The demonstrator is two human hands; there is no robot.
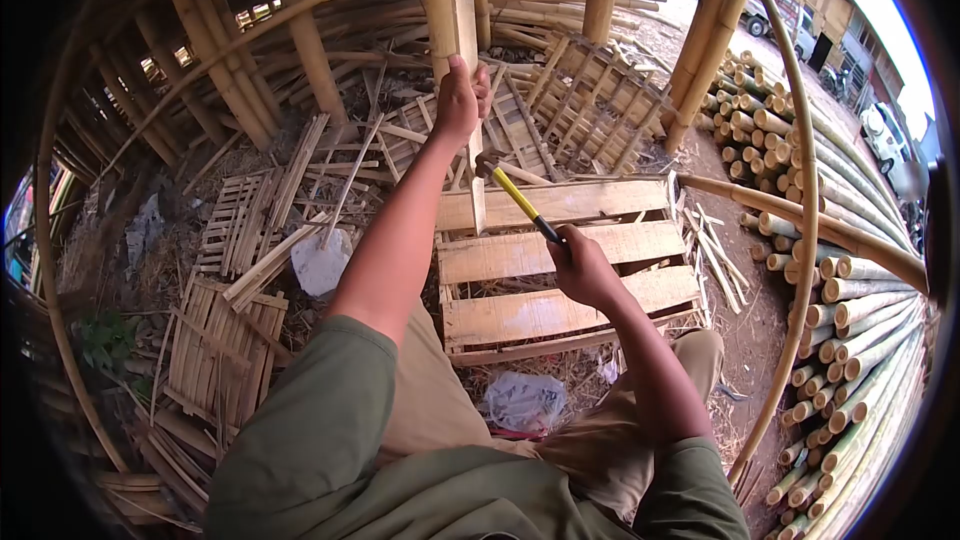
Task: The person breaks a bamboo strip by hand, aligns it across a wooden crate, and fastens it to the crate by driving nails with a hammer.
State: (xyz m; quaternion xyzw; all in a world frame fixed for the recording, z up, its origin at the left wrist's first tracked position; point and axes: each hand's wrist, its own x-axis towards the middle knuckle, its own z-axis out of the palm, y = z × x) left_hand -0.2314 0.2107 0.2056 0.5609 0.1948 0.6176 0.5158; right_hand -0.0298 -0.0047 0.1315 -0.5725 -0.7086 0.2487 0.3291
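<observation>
My left hand (pixel 465 100) is closed around a long flat wooden slat (pixel 463 10), held upright with its lower end near the back plank of a slatted wooden crate (pixel 560 250). In my right hand (pixel 582 265) is a hammer (pixel 520 203) with a yellow and black handle, gripped near the handle's end. The hammer's head is beside the slat, below my left hand; whether they touch cannot be told. The crate lies in front of my legs, with gaps between its broad planks.
Bamboo poles (pixel 860 315) are stacked at the right. Slatted panels (pixel 600 100) lean at the back, beneath upright bamboo posts (pixel 305 30). A white block (pixel 320 262) is left of the crate; a clear plastic bag (pixel 524 401) lies before it. Wood scraps cover the left ground.
</observation>
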